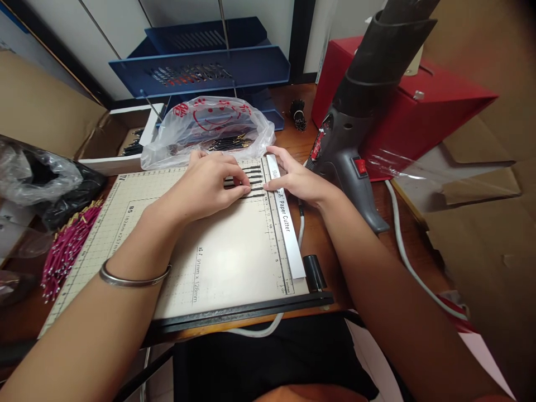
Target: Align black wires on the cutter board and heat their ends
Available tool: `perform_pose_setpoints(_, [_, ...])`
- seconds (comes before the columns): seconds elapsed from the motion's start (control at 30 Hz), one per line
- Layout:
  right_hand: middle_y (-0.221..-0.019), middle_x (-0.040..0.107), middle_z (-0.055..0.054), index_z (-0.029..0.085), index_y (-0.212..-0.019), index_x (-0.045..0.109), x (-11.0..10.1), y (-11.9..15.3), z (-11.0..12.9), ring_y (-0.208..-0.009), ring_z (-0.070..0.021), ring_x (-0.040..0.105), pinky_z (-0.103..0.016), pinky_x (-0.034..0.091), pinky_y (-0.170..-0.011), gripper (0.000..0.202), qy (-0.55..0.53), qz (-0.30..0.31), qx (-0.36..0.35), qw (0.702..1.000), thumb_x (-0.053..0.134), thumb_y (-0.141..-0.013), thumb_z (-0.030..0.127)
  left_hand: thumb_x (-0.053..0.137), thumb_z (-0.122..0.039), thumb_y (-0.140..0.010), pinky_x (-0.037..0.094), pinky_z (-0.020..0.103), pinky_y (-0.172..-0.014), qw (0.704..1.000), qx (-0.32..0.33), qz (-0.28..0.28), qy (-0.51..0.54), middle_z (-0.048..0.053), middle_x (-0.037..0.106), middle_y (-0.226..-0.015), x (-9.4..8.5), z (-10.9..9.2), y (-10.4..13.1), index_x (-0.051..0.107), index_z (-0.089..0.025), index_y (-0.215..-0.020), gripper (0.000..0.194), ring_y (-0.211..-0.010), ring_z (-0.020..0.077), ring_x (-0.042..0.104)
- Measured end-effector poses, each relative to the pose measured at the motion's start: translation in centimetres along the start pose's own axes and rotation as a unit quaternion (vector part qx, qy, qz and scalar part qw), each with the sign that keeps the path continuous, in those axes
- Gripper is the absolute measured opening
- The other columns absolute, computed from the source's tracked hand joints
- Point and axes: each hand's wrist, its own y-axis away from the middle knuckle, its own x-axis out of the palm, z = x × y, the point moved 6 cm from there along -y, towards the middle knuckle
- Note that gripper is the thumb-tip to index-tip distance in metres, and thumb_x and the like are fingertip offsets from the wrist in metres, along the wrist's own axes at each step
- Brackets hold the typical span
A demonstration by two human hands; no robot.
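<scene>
A cream paper cutter board (234, 251) with printed grid lines lies in front of me. Several thin black wires (252, 167) are laid side by side across its far right part, pointing at the white strip (286, 223) marked "Paper Cutter". My left hand (213, 181) rests over them, thumb and forefinger pinched at one thin black wire. My right hand (299, 178) lies at the white strip with thumb and forefinger spread; its thumb tip touches down near the wire ends, and its other fingers are partly hidden.
Behind the board sits a clear plastic bag (209, 120) holding black wires with gold tips. A grey heat gun (352, 134) stands at the right before a red box (435, 100). Purple wires (71, 245) lie at the left. A blue rack (201, 72) is at the back.
</scene>
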Motion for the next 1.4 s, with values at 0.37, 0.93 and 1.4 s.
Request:
perform_pose_setpoints(0.37, [-0.166, 0.053, -0.011, 0.027, -0.164, 0.039, 0.17, 0.14, 0.28, -0.156, -0.0359, 0.05, -0.056, 0.037, -0.139, 0.109, -0.007, -0.005, 0.01, 1.0, 0.085, -0.065, 0.027, 0.067, -0.046, -0.099, 0.033, 0.05, -0.111, 1.0, -0.016, 0.011, 0.003, 0.005, 0.08, -0.101, -0.08, 0.05, -0.01, 0.082, -0.025, -0.092, 0.027, -0.107, 0.0283, 0.067])
perform_pose_setpoints(0.93, [-0.165, 0.053, -0.009, 0.03, -0.16, 0.041, 0.05, 0.21, 0.25, -0.156, -0.0369, 0.05, -0.061, 0.032, -0.141, 0.104, 0.001, -0.006, 0.01, 1.0, 0.084, -0.065, 0.027, 0.065, -0.045, -0.096, 0.033, 0.05, -0.109, 1.0, -0.007, 0.007, -0.006, 0.005, 0.08, -0.1, -0.26, 0.13, 0.15, 0.083, -0.025, -0.092, 0.027, -0.105, 0.028, 0.067])
perform_pose_setpoints(1.4, [-0.156, 0.057, -0.009, 0.028, -0.161, 0.039, 0.12, 0.18, 0.31, -0.149, -0.0375, 0.055, -0.063, 0.037, -0.138, 0.106, 0.002, -0.007, 0.016, 1.0, 0.08, -0.063, 0.026, 0.065, -0.049, -0.099, 0.033, 0.05, -0.11, 1.0, -0.002, -0.007, -0.005, 0.006, 0.079, -0.098, -0.03, 0.25, 0.07, 0.083, -0.025, -0.094, 0.03, -0.107, 0.029, 0.067])
